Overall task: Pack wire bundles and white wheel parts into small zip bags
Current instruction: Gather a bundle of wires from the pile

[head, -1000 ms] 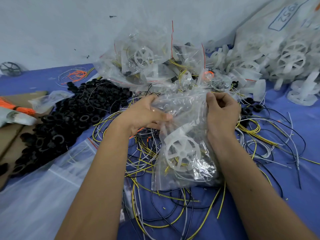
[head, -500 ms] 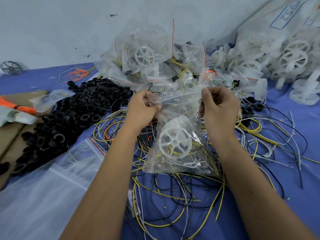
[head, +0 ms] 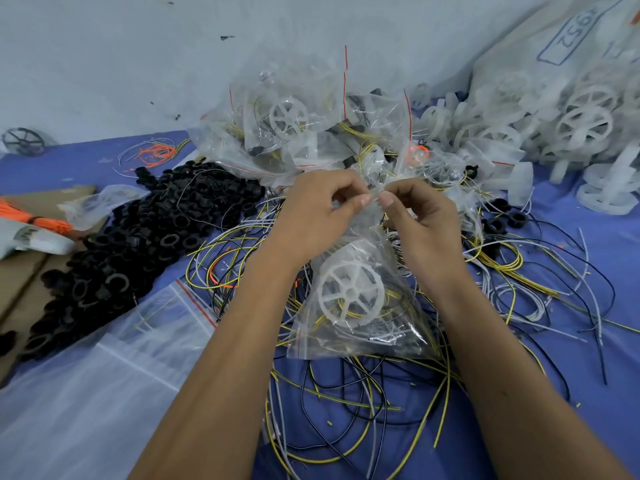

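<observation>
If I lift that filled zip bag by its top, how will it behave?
The zip bag is thin crinkled film, so it will probably sag and swing. The white wheel and wires sit low, likely pulling it bottom-heavy. It probably stays light, though glossy film may slip.

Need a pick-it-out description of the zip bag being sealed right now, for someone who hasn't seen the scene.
Start at the blue table, in the tangle of loose wires at its middle. The zip bag hangs there, pinched at its top by the left hand and the right hand. Unlike the pile of filled bags behind, it is the only one held, with one white wheel inside.
</observation>
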{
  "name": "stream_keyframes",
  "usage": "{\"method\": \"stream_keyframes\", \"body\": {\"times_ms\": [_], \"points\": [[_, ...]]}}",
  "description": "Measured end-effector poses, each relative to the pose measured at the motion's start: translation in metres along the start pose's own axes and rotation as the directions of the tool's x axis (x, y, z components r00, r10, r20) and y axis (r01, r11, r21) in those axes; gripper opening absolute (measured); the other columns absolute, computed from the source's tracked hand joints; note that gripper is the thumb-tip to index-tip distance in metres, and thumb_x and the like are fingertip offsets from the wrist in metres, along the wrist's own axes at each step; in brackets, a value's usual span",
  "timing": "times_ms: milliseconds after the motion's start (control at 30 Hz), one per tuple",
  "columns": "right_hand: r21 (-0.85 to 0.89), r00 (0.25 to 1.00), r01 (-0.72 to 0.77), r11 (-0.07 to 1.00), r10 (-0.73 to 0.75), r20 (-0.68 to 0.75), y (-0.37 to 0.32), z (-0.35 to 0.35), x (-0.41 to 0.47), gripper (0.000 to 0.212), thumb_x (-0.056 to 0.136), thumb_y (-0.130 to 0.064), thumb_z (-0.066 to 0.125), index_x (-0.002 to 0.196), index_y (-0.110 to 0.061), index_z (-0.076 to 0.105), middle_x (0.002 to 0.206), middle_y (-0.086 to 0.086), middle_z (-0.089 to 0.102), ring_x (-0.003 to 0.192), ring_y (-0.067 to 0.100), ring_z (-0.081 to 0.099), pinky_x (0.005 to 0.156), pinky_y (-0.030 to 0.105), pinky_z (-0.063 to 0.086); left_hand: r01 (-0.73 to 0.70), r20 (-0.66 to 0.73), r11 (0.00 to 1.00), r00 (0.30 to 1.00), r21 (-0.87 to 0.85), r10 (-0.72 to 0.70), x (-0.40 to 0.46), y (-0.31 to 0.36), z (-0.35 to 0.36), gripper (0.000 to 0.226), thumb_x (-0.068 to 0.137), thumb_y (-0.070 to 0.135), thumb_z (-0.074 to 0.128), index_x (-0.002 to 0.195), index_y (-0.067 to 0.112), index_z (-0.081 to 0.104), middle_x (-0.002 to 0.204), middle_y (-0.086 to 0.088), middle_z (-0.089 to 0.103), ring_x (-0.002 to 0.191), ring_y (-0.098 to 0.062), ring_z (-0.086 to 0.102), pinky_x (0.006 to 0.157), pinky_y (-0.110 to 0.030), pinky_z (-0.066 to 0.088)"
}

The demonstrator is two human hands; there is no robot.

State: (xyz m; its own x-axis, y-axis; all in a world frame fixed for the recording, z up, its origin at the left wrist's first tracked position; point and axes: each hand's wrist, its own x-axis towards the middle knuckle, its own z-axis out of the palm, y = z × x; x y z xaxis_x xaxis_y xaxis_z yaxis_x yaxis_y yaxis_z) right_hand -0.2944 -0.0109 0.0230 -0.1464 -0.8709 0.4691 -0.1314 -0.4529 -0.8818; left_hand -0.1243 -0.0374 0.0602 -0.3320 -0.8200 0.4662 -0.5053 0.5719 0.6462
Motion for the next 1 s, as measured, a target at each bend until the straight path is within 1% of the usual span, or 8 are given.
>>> {"method": "stream_keyframes", "body": {"times_ms": [100, 333, 567, 667, 767, 833, 900, 1000], "points": [[-0.005, 0.999, -0.004, 1.0, 0.004, 0.033, 0.003, -0.001, -0.001, 0.009, 0.096, -0.016, 0.068, 0.089, -0.015, 0.074, 0.082, 0.003, 0.07, 0.077, 0.011, 0.06, 0.072, 0.034, 0.051, -0.007, 0.004, 1.0, 1.0, 0.011, 0.007, -0.001, -0.001, 0.002, 0.005, 0.092, 0.017, 0.072, 0.089, 0.013, 0.073, 0.082, 0.0, 0.071, 0.084, -0.017, 0.066, 0.081, -0.043, 0.052], [0.067, 0.999, -0.025, 0.997, 0.027, -0.024, 0.003, -0.002, 0.0, 0.004, 0.092, -0.014, 0.074, 0.09, -0.014, 0.078, 0.081, -0.003, 0.073, 0.077, 0.005, 0.065, 0.071, 0.016, 0.05, 0.014, 0.003, 1.0, 1.0, -0.013, -0.013, 0.0, 0.003, 0.003, 0.006, 0.092, 0.015, 0.073, 0.086, 0.015, 0.073, 0.082, 0.005, 0.071, 0.084, -0.014, 0.066, 0.083, -0.038, 0.053], [0.026, 0.999, -0.049, 0.998, 0.05, -0.015, -0.001, -0.001, -0.002, 0.005, 0.093, -0.017, 0.073, 0.088, -0.017, 0.076, 0.083, 0.002, 0.074, 0.076, 0.01, 0.065, 0.072, 0.027, 0.054, 0.009, 0.047, 1.0, 0.999, 0.021, -0.01, 0.001, -0.001, 0.002, 0.009, 0.093, 0.019, 0.073, 0.09, 0.012, 0.069, 0.082, 0.0, 0.068, 0.076, -0.018, 0.062, 0.072, -0.036, 0.052], [-0.002, 0.976, -0.172, 0.985, 0.171, 0.137, -0.002, 0.001, -0.005, 0.015, 0.091, -0.026, 0.075, 0.097, -0.012, 0.072, 0.092, 0.012, 0.075, 0.08, 0.033, 0.066, 0.076, 0.046, 0.055, 0.019, 0.047, 1.0, 0.999, -0.004, -0.018, -0.001, -0.006, -0.001, 0.009, 0.092, 0.014, 0.075, 0.09, 0.008, 0.069, 0.082, -0.002, 0.068, 0.076, -0.019, 0.063, 0.072, -0.037, 0.053], [-0.023, 0.905, -0.283, 0.959, 0.275, 0.326, -0.003, 0.0, -0.007, 0.025, 0.09, -0.028, 0.076, 0.104, -0.007, 0.07, 0.102, 0.023, 0.072, 0.089, 0.045, 0.066, 0.08, 0.06, 0.052, 0.035, -0.001, 0.999, 0.999, 0.006, -0.035, -0.003, -0.008, -0.006, 0.009, 0.095, 0.013, 0.071, 0.091, 0.008, 0.063, 0.084, -0.003, 0.067, 0.081, -0.021, 0.063, 0.077, -0.04, 0.052], [0.02, 0.846, -0.34, 0.94, 0.296, 0.443, -0.005, -0.002, -0.007, 0.024, 0.09, -0.022, 0.075, 0.108, -0.007, 0.071, 0.106, 0.026, 0.071, 0.091, 0.047, 0.067, 0.083, 0.06, 0.054, 0.044, -0.014, 0.999, 0.999, -0.004, -0.044, -0.002, -0.006, -0.01, 0.011, 0.096, 0.011, 0.068, 0.09, 0.01, 0.058, 0.082, -0.006, 0.067, 0.079, -0.024, 0.063, 0.074, -0.039, 0.053], [0.081, 0.779, -0.426, 0.901, 0.32, 0.539, -0.006, -0.001, -0.011, 0.023, 0.089, -0.014, 0.075, 0.111, -0.008, 0.071, 0.108, 0.021, 0.074, 0.092, 0.036, 0.072, 0.086, 0.049, 0.059, 0.057, -0.013, 0.998, 0.998, -0.017, -0.057, 0.0, -0.003, -0.015, 0.015, 0.094, 0.008, 0.07, 0.087, 0.014, 0.058, 0.077, -0.008, 0.067, 0.07, -0.021, 0.065, 0.067, -0.033, 0.054], [0.154, 0.712, -0.522, 0.839, 0.329, 0.62, -0.005, -0.001, -0.014, 0.021, 0.086, -0.009, 0.076, 0.106, -0.007, 0.072, 0.098, 0.017, 0.074, 0.082, 0.028, 0.072, 0.073, 0.043, 0.062, 0.153, 0.013, 0.985, 0.988, -0.084, -0.153, 0.001, -0.004, -0.018, 0.019, 0.09, 0.005, 0.075, 0.083, 0.016, 0.061, 0.068, -0.004, 0.067, 0.056, -0.01, 0.061, 0.059, -0.025, 0.052]]}}
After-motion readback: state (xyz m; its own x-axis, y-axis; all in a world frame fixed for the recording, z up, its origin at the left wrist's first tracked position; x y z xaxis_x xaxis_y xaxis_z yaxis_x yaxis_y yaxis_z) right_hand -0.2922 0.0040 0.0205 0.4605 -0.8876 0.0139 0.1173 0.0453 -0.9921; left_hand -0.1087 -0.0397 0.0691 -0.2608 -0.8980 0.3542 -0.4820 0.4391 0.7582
